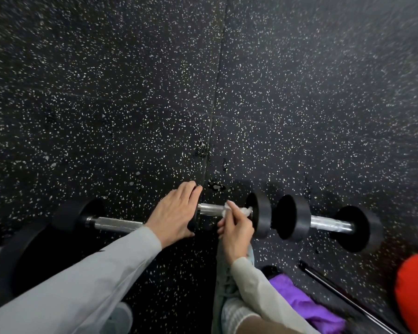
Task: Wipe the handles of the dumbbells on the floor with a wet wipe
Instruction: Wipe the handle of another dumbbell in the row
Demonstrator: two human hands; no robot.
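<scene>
Three black dumbbells with chrome handles lie in a row on the speckled black rubber floor [130,92]. The left dumbbell [116,224] lies partly under my left sleeve. My left hand [176,213] rests palm down on the left weight of the middle dumbbell [261,213], fingers together. My right hand [234,227] presses a crumpled white wet wipe [245,210] onto that dumbbell's chrome handle [211,209], close to its right weight. The right dumbbell [328,224] lies untouched beyond it.
A purple cloth [302,302] lies at the bottom right beside a thin black rod [336,290] and a red rounded object [415,292]. My grey shoes [229,280] stand just behind the dumbbells. Wet spots [215,185] mark the floor ahead of the middle dumbbell.
</scene>
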